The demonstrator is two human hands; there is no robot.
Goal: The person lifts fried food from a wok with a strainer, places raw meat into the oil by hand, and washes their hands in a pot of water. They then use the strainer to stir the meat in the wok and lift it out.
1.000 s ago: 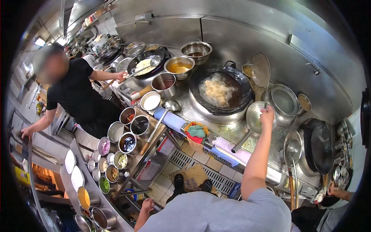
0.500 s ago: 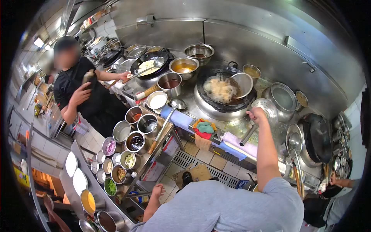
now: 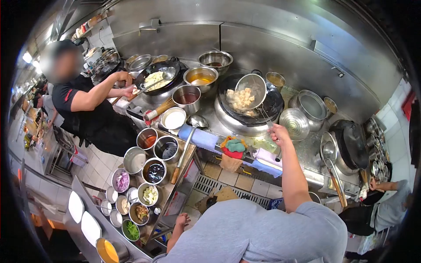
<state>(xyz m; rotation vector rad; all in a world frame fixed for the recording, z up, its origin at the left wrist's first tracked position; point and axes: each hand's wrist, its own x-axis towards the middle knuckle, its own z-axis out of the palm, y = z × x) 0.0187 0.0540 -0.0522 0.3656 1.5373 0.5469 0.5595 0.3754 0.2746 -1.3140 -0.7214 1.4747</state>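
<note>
My right hand (image 3: 279,134) is closed around the handle of a wire strainer (image 3: 258,87), whose bowl is tilted over the black wok (image 3: 273,106). Pale fried pieces (image 3: 240,98) lie in and beside the strainer's mouth, above the wok. A perforated metal ladle (image 3: 294,124) rests just right of this hand. Low in the view, near the side of the prep cart, my left hand (image 3: 182,219) hangs with its fingers loosely curled; whether they hold anything is too small to tell.
A co-worker in black (image 3: 90,101) stands at the left by another wok (image 3: 158,78). Metal bowls of sauce and chopped food cover the cart (image 3: 179,175). A long-handled ladle (image 3: 197,121) lies across its corner. Another person (image 3: 390,206) is at the far right.
The strainer has tipped up with pale pieces at its mouth, and the foaming in the wok has died down. The co-worker's raised arm has come down toward the left wok.
</note>
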